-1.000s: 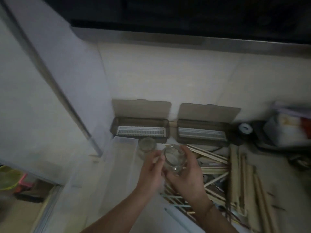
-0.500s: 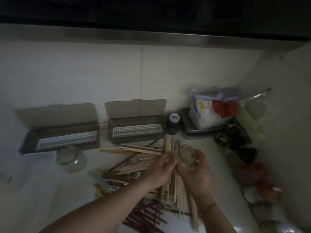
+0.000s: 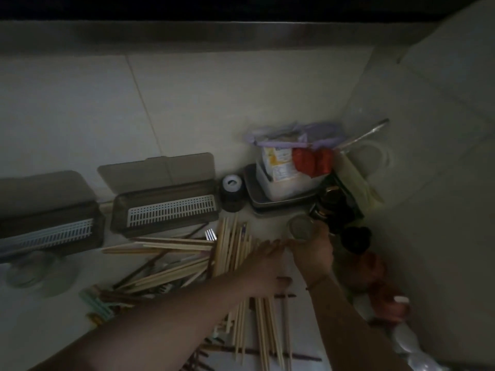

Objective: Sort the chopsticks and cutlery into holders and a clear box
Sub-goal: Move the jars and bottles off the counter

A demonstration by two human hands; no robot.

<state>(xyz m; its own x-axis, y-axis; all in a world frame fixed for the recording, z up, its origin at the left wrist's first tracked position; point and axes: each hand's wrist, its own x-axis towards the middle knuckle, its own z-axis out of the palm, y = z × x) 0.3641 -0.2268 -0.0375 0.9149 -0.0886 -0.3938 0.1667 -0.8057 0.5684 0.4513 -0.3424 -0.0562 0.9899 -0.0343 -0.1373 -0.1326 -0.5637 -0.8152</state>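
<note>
no words, brands or numbers can be read here. the only printed thing is the white carton with orange and yellow markings (image 3: 278,162), standing in the white tub on the grey metal tray (image 3: 254,194); its print is too dim and blurred to make out. just beside the carton, the red packet (image 3: 310,162) shows no legible lettering.

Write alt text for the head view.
In dim light, a right hand holds a small glass jar on a counter, beside the left hand over scattered wooden chopsticks. Two open holders sit behind.
</note>
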